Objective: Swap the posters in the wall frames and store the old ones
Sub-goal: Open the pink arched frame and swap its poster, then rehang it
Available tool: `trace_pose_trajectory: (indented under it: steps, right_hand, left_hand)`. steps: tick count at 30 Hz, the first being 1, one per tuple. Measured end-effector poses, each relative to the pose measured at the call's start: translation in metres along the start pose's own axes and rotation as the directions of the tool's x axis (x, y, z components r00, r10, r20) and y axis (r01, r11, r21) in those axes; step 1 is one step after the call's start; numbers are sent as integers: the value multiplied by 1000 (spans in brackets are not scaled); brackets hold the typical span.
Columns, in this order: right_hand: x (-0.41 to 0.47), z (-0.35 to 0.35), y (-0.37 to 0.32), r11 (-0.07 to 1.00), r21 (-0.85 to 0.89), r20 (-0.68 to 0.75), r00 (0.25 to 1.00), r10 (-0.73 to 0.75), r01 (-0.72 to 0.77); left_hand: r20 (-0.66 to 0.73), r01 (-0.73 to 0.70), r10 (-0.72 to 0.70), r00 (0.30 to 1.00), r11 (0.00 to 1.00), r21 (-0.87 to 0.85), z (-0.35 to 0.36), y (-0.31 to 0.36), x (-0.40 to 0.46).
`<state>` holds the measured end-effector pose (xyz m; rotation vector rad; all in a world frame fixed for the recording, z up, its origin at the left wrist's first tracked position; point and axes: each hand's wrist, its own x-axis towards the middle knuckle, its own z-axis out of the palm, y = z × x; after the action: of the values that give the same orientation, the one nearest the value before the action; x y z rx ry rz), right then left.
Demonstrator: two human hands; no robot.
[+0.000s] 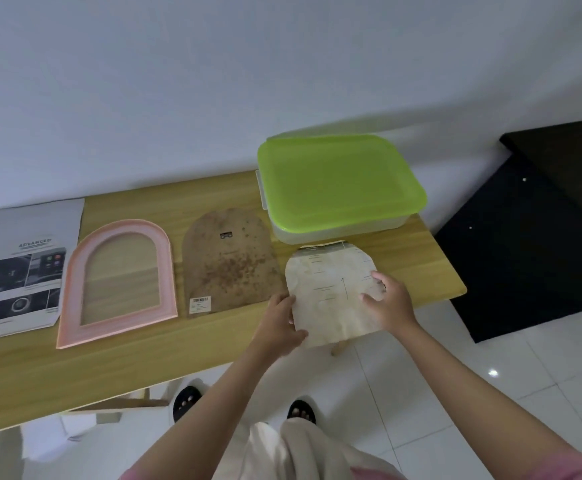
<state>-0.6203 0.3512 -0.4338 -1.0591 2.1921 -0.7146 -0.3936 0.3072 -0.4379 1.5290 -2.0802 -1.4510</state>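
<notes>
— Two hands on one sheet: the left hand (284, 315) pinches the near left edge of the old arch-shaped poster (331, 292), thumb on top and fingers (300, 336) curled beneath it.

— And the right hand (388, 301)?

— It grips the poster's right edge, fingers bent over the top face. That sheet is pale and creased, with faint print. It lies at the right end of the wooden worktop (165, 351), and its lower part juts past the near edge.

— What sits behind it?

— A clear storage box with a green lid (338, 183), lid on, at the far right corner. The poster's curved top is just beside the box's near wall; whether they touch I cannot tell.

— To the left?

— A brown arch-shaped backing board (230, 265), flat, spotted, with a barcode sticker near its lower left corner. It lies just beside the poster. Then the pink arched frame (118, 282), flat, with worktop wood showing through its opening.

— Anything at the left end?

— A grey printed sheet (23, 261) headed "ADVANCED", with car interior photos, partly tucked under the frame's left side.
</notes>
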Motion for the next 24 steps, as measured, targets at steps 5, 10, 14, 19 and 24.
trace_pose_trajectory:
  steps: [5, 10, 14, 19, 24]
  right_hand:
    - [18, 4, 0, 992, -123, 51, 998, 27, -20]
    - [21, 14, 5, 981, -193, 4, 1000, 9, -8]
    - [18, 17, 9, 975, -221, -30, 999, -24, 17]
    - [19, 19, 12, 974, -228, -48, 998, -30, 18]
    - [19, 20, 9, 973, -230, -57, 998, -16, 3]
  left_hand:
    - [9, -16, 16, 1000, 997, 79, 10, 2, 8]
    - [-31, -15, 18, 999, 995, 100, 16, -2, 11]
    - [-47, -19, 24, 999, 995, 97, 19, -8, 10]
    - [-67, 5, 2, 998, 994, 105, 19, -8, 9]
    - [-78, 10, -6, 997, 999, 49, 18, -5, 6]
